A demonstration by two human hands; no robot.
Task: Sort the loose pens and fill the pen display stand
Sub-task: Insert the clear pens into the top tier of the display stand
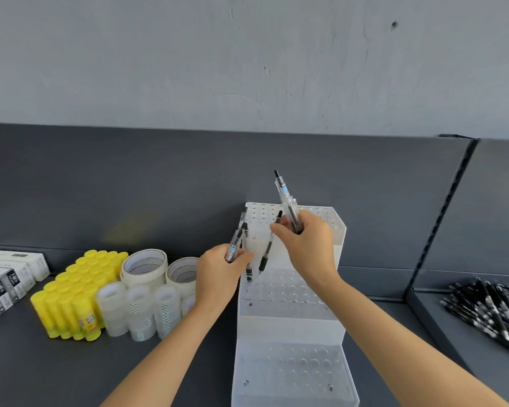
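On the bench, pen stand [288,324]: a clear and white stepped stand with rows of round holes stands in the middle of the dark bench [41,362], its tallest step at the back.
Right grip [309,242]: over the top step, closed round a bundle of clear pens [287,201] that point up and slightly left.
Single pen [268,248]: hangs tip-down from the right fingertips, above the holes of the middle step.
Left grip [218,271]: at the stand's left edge, closed round a few pens [235,245] whose upper ends point up and right.
Loose pens [494,312]: a blurred black heap on the next section, far right, well apart from the stand.
Tape rolls [144,265]: stacked just left of the left grip.
Plastic tubes [138,309]: cloudy, standing in front of the tape.
Glue sticks [74,295]: a yellow block, left of the tubes.
Boxes [9,277]: black-and-white, at the far left edge.
Wall [247,54]: grey, scuffed, above the dark back panel.
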